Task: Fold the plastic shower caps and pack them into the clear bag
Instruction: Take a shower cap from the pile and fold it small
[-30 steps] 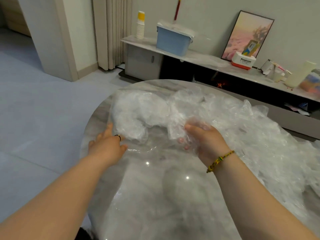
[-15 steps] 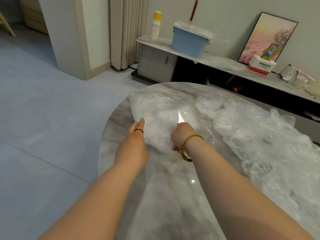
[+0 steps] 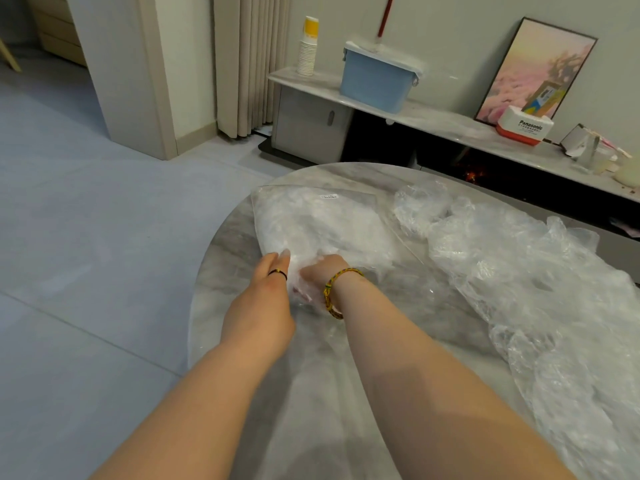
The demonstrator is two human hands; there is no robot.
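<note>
Both hands at the mouth of the clear bag [image 3: 322, 223], at the left edge of the table [image 3: 398, 306].

The left hand [image 3: 266, 299] lies against the bag's near end, fingers straight and close together, a dark ring [image 3: 278, 273] on one of them. The right hand [image 3: 323, 271], with a braided bracelet [image 3: 332, 292] at the wrist, is buried in the bag's opening among white crumpled plastic; its fingers are hidden in there, so I cannot tell whether they are curled or grip anything. The bag is already bulging with white plastic, its far end reaching towards the table's far edge. Loose shower caps [image 3: 519, 271] sprawl in a long heap along the right side of the table, just beside the bag.
</note>
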